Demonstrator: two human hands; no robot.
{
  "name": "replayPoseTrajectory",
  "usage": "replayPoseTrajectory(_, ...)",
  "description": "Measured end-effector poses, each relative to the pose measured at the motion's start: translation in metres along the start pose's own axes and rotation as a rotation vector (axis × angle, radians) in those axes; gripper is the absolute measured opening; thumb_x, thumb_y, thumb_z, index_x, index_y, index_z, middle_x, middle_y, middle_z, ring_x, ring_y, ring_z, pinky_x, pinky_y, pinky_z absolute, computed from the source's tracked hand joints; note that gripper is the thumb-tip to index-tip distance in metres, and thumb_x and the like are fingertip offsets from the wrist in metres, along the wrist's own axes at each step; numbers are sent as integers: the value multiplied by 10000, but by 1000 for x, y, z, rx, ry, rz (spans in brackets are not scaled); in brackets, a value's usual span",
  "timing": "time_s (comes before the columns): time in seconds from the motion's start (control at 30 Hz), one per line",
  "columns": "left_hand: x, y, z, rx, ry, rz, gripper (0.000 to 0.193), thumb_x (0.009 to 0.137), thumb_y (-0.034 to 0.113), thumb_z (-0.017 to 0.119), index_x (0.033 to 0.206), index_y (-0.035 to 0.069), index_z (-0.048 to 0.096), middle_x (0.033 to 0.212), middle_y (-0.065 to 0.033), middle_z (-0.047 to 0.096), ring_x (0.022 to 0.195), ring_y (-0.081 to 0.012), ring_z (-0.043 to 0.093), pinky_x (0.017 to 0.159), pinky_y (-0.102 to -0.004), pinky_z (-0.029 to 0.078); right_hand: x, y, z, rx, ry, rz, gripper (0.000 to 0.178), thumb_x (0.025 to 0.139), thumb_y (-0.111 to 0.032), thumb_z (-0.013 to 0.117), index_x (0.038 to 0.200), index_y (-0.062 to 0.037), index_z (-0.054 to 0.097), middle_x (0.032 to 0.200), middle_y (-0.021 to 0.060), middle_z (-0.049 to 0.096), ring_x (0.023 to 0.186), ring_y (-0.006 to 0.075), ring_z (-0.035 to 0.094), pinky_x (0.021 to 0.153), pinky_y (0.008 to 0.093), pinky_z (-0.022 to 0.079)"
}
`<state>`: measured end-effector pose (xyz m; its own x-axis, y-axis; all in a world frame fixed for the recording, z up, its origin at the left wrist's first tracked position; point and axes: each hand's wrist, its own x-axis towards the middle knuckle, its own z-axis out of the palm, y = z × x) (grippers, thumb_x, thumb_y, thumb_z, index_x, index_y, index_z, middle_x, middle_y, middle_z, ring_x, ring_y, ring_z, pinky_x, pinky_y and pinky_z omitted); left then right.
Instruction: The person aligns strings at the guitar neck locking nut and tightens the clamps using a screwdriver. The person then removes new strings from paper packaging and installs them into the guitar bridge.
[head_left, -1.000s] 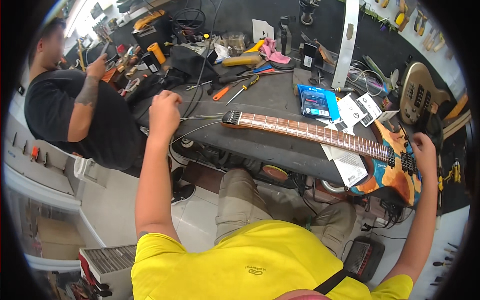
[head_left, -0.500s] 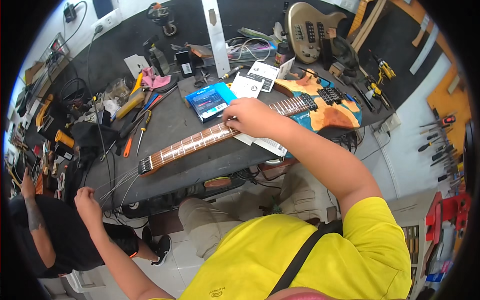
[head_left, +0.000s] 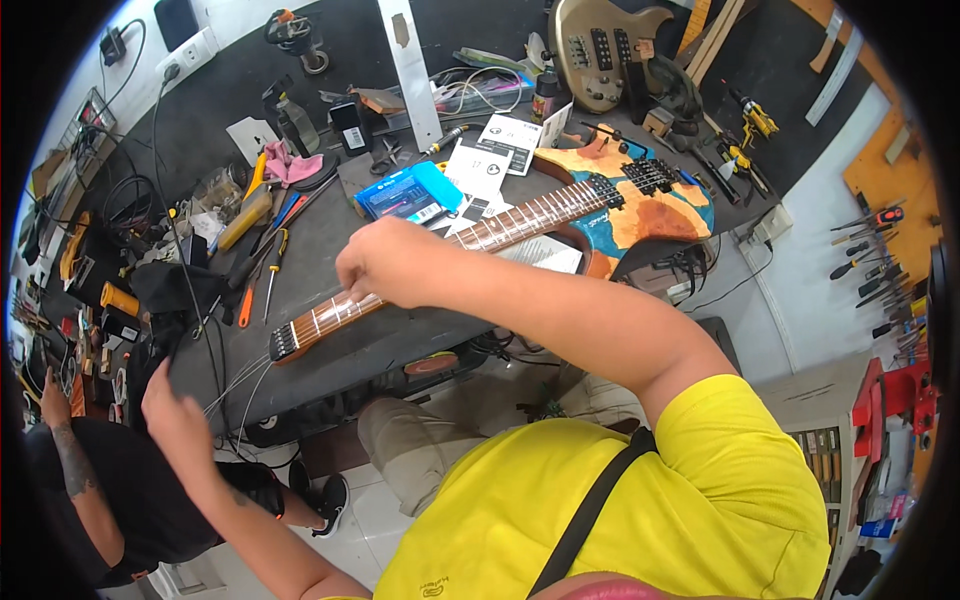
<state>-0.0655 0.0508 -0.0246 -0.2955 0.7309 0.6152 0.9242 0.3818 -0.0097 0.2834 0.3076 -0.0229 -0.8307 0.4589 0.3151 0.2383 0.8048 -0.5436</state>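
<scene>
The guitar (head_left: 560,215) lies flat on the dark bench (head_left: 330,225), its orange and blue body near the right end and its long neck reaching toward the front left edge. The right hand (head_left: 385,265) rests on the middle of the neck, fingers curled down on the strings, though I cannot tell if they pinch one. The left hand (head_left: 172,415) is off the bench, past the front left corner, by the loose strings (head_left: 235,385) that hang from the end of the neck. Its fingers look bent, and I cannot tell whether they hold a string.

The guitar looks heavy and hard, with a shiny body that could scratch. It is best held by the neck and under the body together. The strings are thin, springy wire and could poke a finger, so take them near the ends.

A blue box (head_left: 408,192) and white papers (head_left: 480,165) lie just behind the neck. Screwdrivers (head_left: 262,275) lie toward the left end. Another person in black (head_left: 95,500) sits at the left.
</scene>
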Motion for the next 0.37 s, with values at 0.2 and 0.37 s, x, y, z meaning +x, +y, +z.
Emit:
replayPoseTrajectory(0.2, 25, 165, 5, -592, -166, 221, 383, 942, -17, 667, 1324, -5, 685, 1235, -212, 726, 1212, -400, 675, 1063, -476, 505, 20, -41, 14, -24, -79, 81, 153, 889, -243, 816, 993, -134, 842, 936, 151, 793, 939, 380, 760, 838, 484, 587)
replayPoseTrajectory(0.37, 14, 137, 9, -735, -527, -131, 283, 983, 22, 682, 1265, 10, 698, 1122, -215, 757, 1150, -409, 697, 1006, -482, 517, 41, -59, 47, 66, -90, -13, 194, 883, -267, 816, 990, -109, 840, 939, 176, 792, 961, 374, 765, 858, 479, 593)
